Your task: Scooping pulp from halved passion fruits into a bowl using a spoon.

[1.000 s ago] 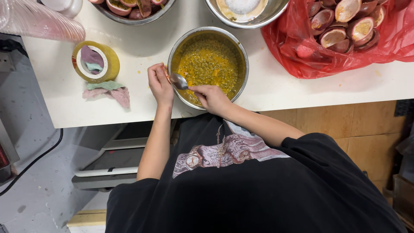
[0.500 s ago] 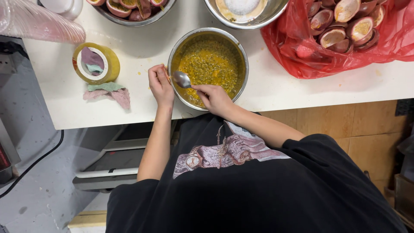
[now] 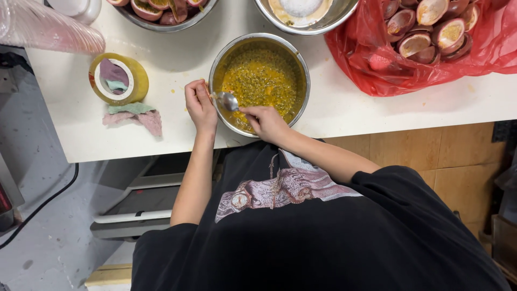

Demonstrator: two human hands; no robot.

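Note:
A steel bowl (image 3: 299,63) of yellow passion-fruit pulp with dark seeds stands at the white counter's near edge. My right hand (image 3: 267,122) holds a metal spoon (image 3: 227,101) over the bowl's near-left side, its scoop pointing toward my left hand. My left hand (image 3: 199,104) sits against the bowl's left rim with its fingers curled. What they close on is hidden.
A red plastic bag (image 3: 377,64) of halved passion-fruit shells lies at the right. Behind are a bowl of fruit halves (image 3: 161,13) and another steel bowl (image 3: 301,13). A yellow tape roll (image 3: 118,80) and a crumpled cloth (image 3: 134,114) lie to the left. The counter edge (image 3: 377,126) runs just before my torso.
The spoon has lifted slightly and shifted left toward my left hand. Both hands stay at the bowl's near-left rim.

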